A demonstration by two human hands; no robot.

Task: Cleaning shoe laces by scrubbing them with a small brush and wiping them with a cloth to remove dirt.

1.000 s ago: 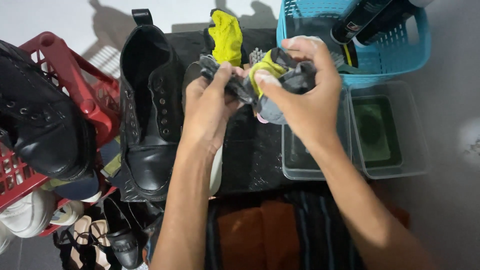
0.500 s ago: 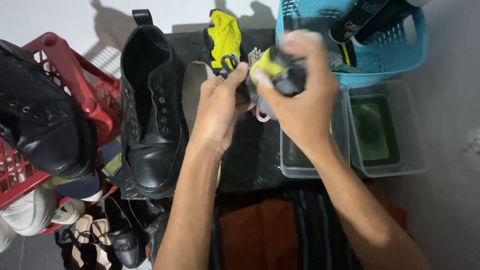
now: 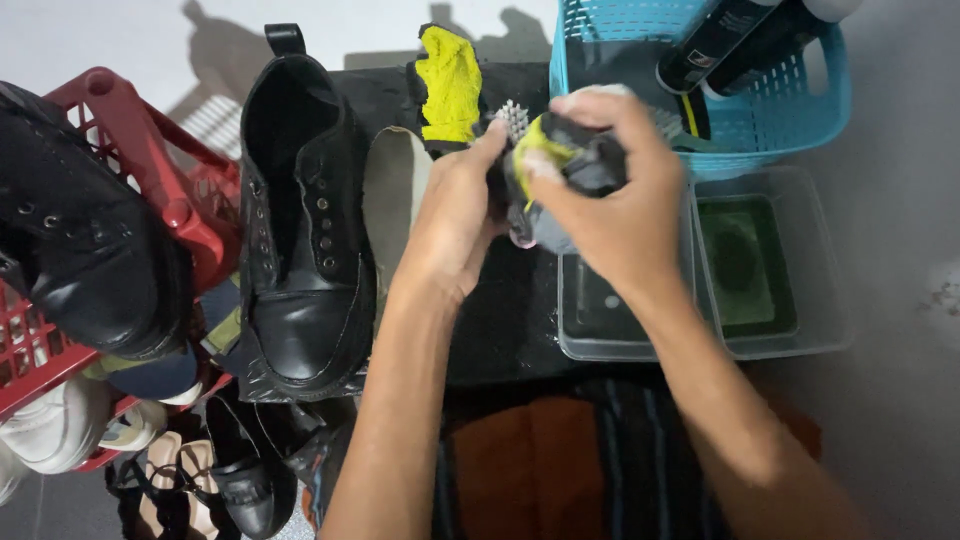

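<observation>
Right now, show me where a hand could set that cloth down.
Free: the dark mat between the black boot and the clear containers. Crowded: the left, with the red rack and shoes; the blue basket holds bottles. Both the left hand and the right hand grip the grey-yellow cloth.
</observation>
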